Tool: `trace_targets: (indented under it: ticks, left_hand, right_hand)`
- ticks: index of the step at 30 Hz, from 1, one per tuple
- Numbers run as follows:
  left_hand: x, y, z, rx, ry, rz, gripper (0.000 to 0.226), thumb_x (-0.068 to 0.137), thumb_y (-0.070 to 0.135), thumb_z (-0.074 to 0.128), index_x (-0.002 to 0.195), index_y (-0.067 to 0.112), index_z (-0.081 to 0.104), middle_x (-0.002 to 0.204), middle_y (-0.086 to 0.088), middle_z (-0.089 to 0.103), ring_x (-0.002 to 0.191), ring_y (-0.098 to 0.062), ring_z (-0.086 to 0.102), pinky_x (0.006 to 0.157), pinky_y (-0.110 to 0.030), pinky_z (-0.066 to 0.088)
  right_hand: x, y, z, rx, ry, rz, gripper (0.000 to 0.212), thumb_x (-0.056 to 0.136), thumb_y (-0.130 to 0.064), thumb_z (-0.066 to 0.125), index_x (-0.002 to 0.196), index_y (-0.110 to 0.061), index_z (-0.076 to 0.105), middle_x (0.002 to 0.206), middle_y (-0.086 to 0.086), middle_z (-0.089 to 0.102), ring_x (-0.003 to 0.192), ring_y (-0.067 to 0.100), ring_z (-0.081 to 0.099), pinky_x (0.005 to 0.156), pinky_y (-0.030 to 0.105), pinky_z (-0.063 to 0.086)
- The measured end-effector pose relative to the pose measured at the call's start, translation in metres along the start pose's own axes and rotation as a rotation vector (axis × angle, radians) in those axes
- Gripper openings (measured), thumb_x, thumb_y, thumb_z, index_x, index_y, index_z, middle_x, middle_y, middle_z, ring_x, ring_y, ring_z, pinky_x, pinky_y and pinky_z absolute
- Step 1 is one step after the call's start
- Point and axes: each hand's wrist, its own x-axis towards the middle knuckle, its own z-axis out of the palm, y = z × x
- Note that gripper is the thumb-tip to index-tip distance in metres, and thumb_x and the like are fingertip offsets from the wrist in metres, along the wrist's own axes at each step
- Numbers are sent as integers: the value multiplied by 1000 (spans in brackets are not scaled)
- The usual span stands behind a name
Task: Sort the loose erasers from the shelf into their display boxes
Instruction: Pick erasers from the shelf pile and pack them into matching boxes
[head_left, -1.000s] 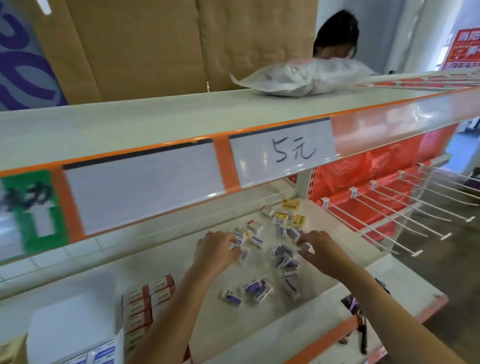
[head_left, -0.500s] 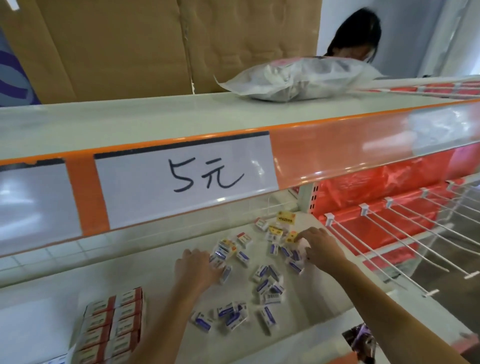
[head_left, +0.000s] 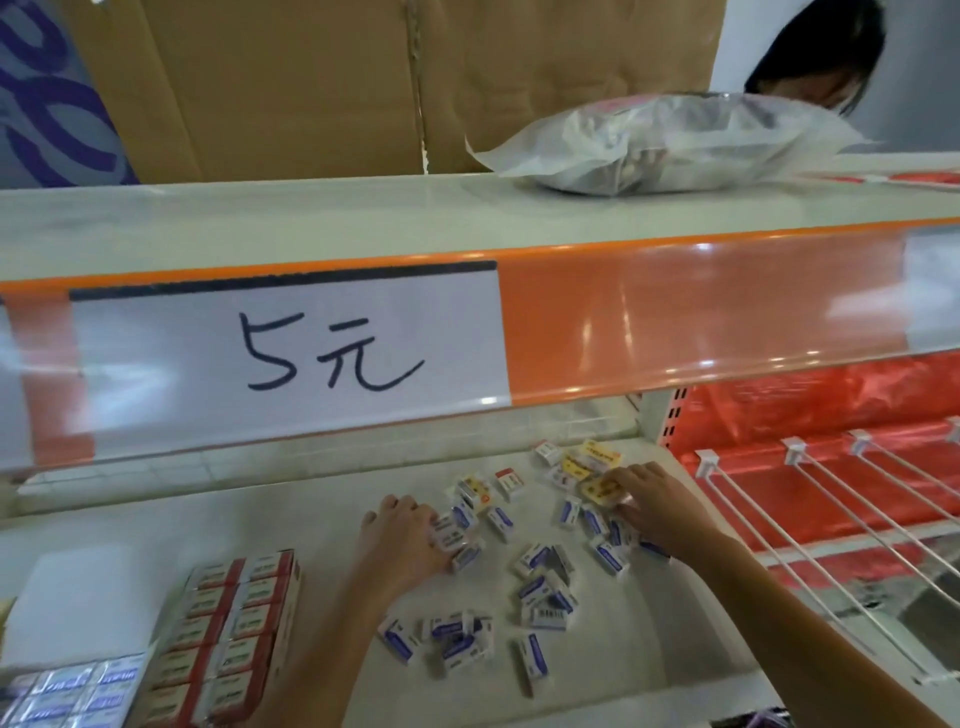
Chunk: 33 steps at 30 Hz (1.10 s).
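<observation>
Gathering comes first: the left hand (head_left: 405, 540) curls its fingers around a few blue erasers (head_left: 540, 592), I think, though it is blurry. The right hand (head_left: 655, 512) pinches a yellow eraser (head_left: 600, 488). More lie between and below the fingers. Next, carry them left to the red display box (head_left: 228, 634).

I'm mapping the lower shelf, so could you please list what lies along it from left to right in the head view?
blue-label display box → red-label display box → left hand → loose blue erasers → right hand → white display hooks
</observation>
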Motion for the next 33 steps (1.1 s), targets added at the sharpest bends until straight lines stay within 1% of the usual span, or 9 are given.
trace_targets:
  ticks: [4,8,15,18,20,22,25,30,33]
  left_hand:
    - [-5,-2,3,-82,29,0,65,74,67,58,124,27,50,123,3,50,116,-17,40,96,-31,33]
    - [-11,-4,2,-143,47,0,62,75,60,62,124,27,47,124,5,53,115,-16,42,94,-31,33]
    - [-27,-11,-4,-215,102,1,56,79,50,63,126,28,43,123,9,52,114,-12,41,92,-27,32]
    - [-35,-14,-11,-256,145,26,54,80,48,63,126,28,43,122,11,51,114,-10,41,94,-27,32]
    - [-42,-14,-16,-292,172,44,53,81,47,63,125,28,43,121,11,51,114,-10,42,95,-26,32]
    - [-48,-13,-20,-340,206,73,51,81,45,64,124,28,44,119,12,52,112,-8,42,91,-24,30]
    - [-59,-9,-28,-428,226,128,51,80,43,67,123,28,45,111,16,50,105,-4,41,87,-21,30]
    - [-79,2,-37,-566,210,205,47,79,37,70,117,33,43,99,27,41,97,5,41,74,-8,32]
    - [-88,5,-36,-662,162,245,47,78,38,70,115,39,40,102,26,45,98,10,42,74,-5,34]
  right_hand:
    - [-2,4,7,21,86,-47,33,93,-29,54,124,-18,56,121,2,58,114,22,50,96,32,42]
    - [-2,6,8,44,195,-115,23,82,-15,70,104,-10,68,98,9,67,92,29,60,79,39,51]
    - [-9,-4,-3,180,329,-56,21,79,-13,73,97,-4,68,89,7,66,85,24,56,71,26,41]
    - [-16,-19,-9,321,335,-18,18,81,-13,70,97,-6,66,88,0,58,81,18,53,67,19,38]
    - [-25,-34,-16,465,283,5,14,85,-16,66,98,-11,63,89,-6,54,76,11,56,60,13,42]
    - [-35,-51,-24,618,146,42,11,89,-22,60,100,-17,60,88,-12,58,76,3,59,60,11,47]
    - [-45,-71,-29,753,24,79,13,92,-27,56,96,-16,61,86,-5,66,79,12,65,68,22,54]
    - [-61,-101,-34,953,-83,170,21,93,-30,55,93,-12,64,85,6,69,80,23,65,70,29,52]
    - [-71,-115,-31,987,-143,179,23,93,-32,55,93,-11,65,84,4,70,75,18,65,66,24,52]
